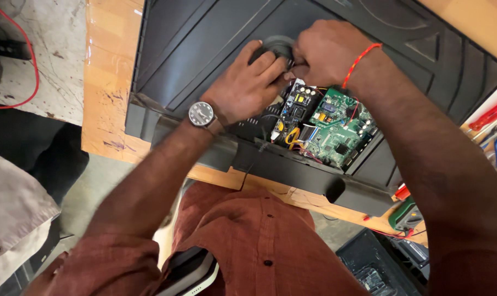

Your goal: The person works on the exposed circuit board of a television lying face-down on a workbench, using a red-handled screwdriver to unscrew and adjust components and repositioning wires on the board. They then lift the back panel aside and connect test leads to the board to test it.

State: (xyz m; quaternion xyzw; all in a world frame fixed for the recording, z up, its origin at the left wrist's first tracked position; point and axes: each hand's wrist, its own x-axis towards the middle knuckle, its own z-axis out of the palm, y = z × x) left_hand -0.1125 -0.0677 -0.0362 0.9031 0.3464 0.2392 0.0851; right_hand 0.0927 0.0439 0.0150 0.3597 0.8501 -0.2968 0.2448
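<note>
Both hands grip a round dark part on the open TV back.
Left hand [247, 82] and right hand [326, 52] close around the round part [278, 46], just above the green circuit board [339, 126]; the dark back panel [204, 44] lies on a wooden table [109, 82].

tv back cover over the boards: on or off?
Off. The green circuit board and the black board lie bare in the black TV back.

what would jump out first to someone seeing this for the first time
Two hands, the left hand with a wristwatch and the right hand with a red thread bracelet, meet over a round dark part at top centre. Just below them, a green circuit board lies exposed in the opened black television back.
</note>
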